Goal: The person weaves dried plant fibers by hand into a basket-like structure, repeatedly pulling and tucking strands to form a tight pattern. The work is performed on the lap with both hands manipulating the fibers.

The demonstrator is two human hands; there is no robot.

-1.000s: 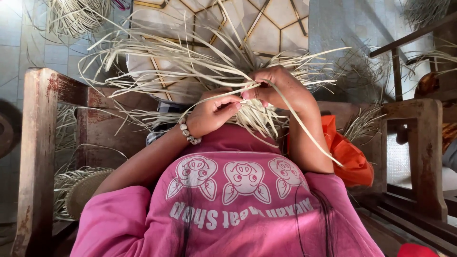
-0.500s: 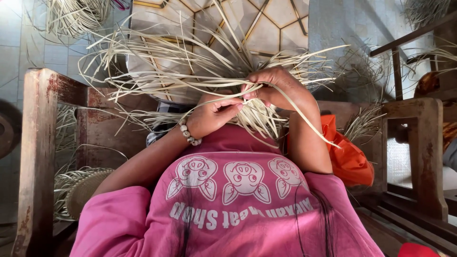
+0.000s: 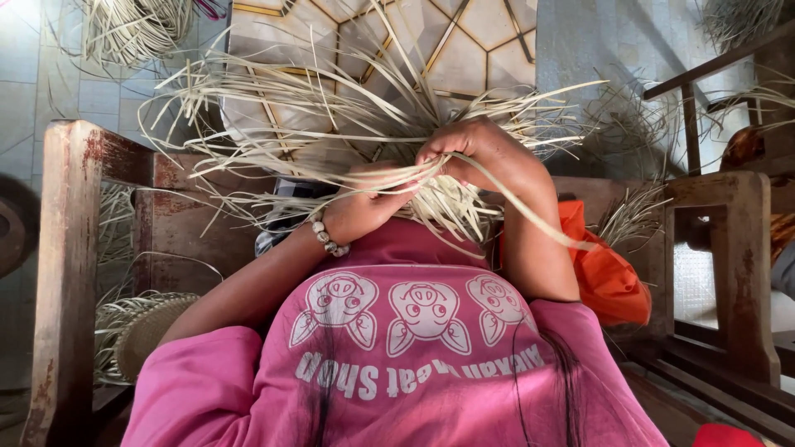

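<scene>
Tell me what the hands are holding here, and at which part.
Both hands, left hand and right hand, grip a bundle of pale, flat straw strips near its gathered middle, over the lap; the loose ends fan outward.

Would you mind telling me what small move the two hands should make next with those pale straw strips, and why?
Probably the right hand should draw its pinched strip across and tuck it under the neighbouring ones, while the left hand keeps the woven part steady. Both hands are closed on the pale straw strips, which fan out loose and unwoven beyond the fingers, and one long strip trails free past the right forearm.
</scene>
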